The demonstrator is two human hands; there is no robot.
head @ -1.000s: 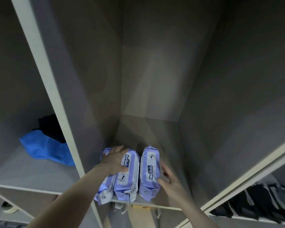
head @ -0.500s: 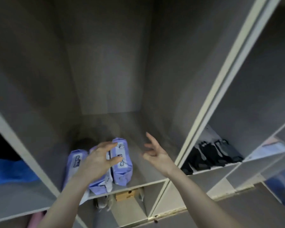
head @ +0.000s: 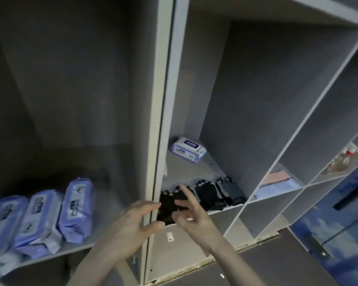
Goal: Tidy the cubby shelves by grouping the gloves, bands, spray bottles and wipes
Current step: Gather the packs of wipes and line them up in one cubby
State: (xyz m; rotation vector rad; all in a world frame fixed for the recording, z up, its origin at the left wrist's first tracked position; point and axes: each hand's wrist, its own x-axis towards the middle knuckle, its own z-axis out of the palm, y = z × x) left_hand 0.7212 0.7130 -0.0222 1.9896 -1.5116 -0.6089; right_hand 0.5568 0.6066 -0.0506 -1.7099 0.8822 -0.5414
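Both hands hover with fingers spread and holding nothing in front of the cream divider post [head: 160, 120], the left hand [head: 132, 226] at its foot and the right hand [head: 194, 215] just right of it, over a row of black gloves [head: 209, 195]. Three purple wipes packs [head: 41, 215] stand left of the post; one lone wipes pack [head: 188, 149] lies right of it, behind the gloves.

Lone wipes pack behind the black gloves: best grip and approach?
The lone wipes pack lies flat, deep in the cubby behind the black gloves. Probably reach in from the open front, above the gloves, and pinch across its short width, thumb and fingers on the long sides.
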